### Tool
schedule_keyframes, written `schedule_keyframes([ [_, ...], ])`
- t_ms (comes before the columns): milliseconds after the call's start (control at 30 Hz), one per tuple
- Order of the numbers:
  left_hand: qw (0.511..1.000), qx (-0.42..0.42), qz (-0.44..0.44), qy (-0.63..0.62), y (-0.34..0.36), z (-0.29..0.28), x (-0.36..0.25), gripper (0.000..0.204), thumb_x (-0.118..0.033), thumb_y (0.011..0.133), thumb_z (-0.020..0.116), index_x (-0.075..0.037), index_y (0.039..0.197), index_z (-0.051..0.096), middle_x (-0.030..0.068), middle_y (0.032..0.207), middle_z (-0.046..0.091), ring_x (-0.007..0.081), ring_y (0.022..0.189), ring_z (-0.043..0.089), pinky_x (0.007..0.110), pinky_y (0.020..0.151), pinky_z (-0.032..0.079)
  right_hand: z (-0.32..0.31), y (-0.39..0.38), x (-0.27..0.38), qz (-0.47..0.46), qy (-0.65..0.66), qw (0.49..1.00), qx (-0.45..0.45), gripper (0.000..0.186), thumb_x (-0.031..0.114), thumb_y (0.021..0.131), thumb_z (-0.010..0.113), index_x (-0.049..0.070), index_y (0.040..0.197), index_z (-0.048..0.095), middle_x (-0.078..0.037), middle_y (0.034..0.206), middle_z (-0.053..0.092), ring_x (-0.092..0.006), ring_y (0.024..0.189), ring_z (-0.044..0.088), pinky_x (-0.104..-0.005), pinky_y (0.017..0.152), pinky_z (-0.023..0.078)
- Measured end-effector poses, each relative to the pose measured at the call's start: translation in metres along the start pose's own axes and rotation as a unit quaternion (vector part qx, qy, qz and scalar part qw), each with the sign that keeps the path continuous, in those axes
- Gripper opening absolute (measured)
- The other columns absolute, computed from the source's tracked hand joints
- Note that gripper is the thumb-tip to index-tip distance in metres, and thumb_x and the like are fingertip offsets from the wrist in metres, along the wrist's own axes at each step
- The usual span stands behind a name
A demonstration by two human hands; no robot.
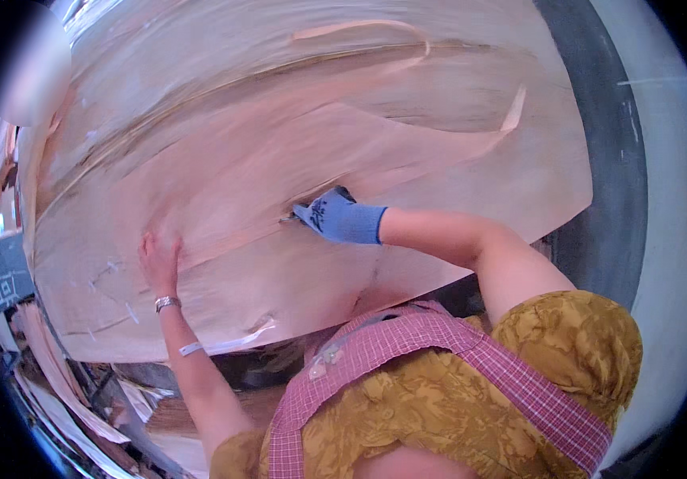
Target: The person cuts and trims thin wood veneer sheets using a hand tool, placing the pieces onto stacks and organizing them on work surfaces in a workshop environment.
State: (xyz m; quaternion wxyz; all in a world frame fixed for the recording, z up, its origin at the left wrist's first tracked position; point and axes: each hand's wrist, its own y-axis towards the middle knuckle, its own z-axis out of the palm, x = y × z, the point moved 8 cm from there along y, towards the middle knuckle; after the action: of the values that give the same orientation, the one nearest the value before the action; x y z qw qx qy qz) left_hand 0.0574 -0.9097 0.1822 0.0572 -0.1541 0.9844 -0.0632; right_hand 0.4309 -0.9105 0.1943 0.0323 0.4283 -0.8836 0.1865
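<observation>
A large, thin, pinkish-tan sheet of wood veneer lies on a stack of similar sheets, with a long dark crack in the sheet behind. My bare left hand rests flat on the veneer at the left, fingers spread. My right hand, in a blue glove with dark patches, is closed near the middle of the sheet. A small thin-bladed tool sticks out at its fingertips and touches the surface; the rest of it is hidden in the glove. Beyond, a narrow veneer strip curls up.
Another long thin strip bends across the far part of the stack. Veneer scraps are heaped at the lower left, below a blue-grey panel. A dark band of floor runs along the right. White tape pieces stick near the front edge.
</observation>
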Motion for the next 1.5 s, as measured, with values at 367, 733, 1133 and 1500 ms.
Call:
schedule_keyframes([
  [367, 0.999, 0.02, 0.005, -0.04, 0.011, 0.017, 0.029, 0.074, -0.037, 0.078, 0.076, 0.0, 0.135, 0.047, 0.0168, 0.139, 0.047, 0.0314, 0.131, 0.04, 0.042, 0.11, 0.032, 0.02, -0.188, -0.215, 0.066, -0.024, 0.997, 0.044, 0.021, 0.028, 0.095, 0.046, 0.019, 0.108, 0.059, -0.012, 0.069, 0.065, -0.0307, 0.058, 0.064, -0.0453, 0.049, 0.046],
  [733, 1.0, 0.008, 0.0, 0.008, -0.019, 0.011, 0.07, 0.074, -0.038, 0.078, 0.076, 0.0, 0.134, 0.048, 0.0201, 0.141, 0.045, 0.0336, 0.129, 0.043, 0.043, 0.109, 0.033, 0.011, -0.315, -0.432, 0.062, -0.11, 0.992, 0.018, 0.017, 0.021, 0.088, 0.055, 0.019, 0.101, 0.065, -0.009, 0.088, 0.067, -0.0287, 0.08, 0.064, -0.042, 0.072, 0.048],
  [1133, 0.987, -0.157, -0.013, -0.013, -0.008, -0.01, 0.038, 0.085, -0.063, 0.069, 0.071, -0.002, 0.127, 0.052, 0.0177, 0.142, 0.044, 0.0382, 0.135, 0.035, 0.05, 0.112, 0.025, -0.117, 0.049, -0.138, -0.063, -0.002, 0.98, -0.19, 0.023, 0.003, 0.086, 0.053, 0.005, 0.107, 0.064, -0.016, 0.098, 0.063, -0.0334, 0.095, 0.061, -0.0415, 0.081, 0.049],
  [1500, 0.963, -0.183, -0.042, -0.193, 0.005, -0.031, 0.069, 0.06, -0.035, 0.073, 0.076, -0.001, 0.118, 0.056, 0.0152, 0.124, 0.053, 0.0336, 0.116, 0.048, 0.045, 0.098, 0.039, -0.092, 0.428, 0.263, -0.385, -0.166, 0.907, -0.04, 0.025, 0.019, 0.088, 0.056, 0.015, 0.112, 0.056, -0.01, 0.097, 0.063, -0.0284, 0.089, 0.063, -0.0398, 0.074, 0.051],
])
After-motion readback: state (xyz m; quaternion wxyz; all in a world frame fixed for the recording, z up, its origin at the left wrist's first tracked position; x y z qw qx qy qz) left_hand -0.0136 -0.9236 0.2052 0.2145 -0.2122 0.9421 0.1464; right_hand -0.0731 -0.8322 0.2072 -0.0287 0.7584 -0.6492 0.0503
